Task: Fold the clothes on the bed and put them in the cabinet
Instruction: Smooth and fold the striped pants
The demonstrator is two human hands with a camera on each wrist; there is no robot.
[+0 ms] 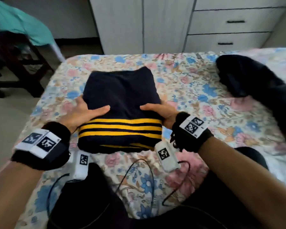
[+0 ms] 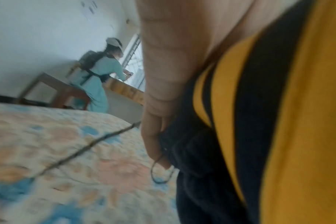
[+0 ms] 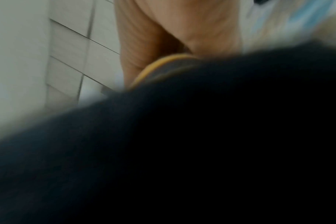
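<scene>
On the floral bed (image 1: 180, 75), near its foot edge, the folded navy sweater (image 1: 122, 96) with yellow stripes lies as a compact bundle; the left hand (image 1: 79, 111) clasps its left side, thumb laid across the top and fingers apparently tucked beneath, and the right hand (image 1: 157, 111) grips the right side the same way; both hands are clamped on the sweater. The step in hand looks to be lifting the bundle; to do it well, the fingers should slide fully under the lowest layer, thumbs pressing down so the folds cannot slip open; raise both sides level and keep the striped hem from sagging. Beyond it, the white cabinet (image 1: 144, 23) stands shut past the bed's far edge, so one hand will probably have to free itself for a door; another dark garment (image 1: 248, 80) lies unfolded at the right.
</scene>
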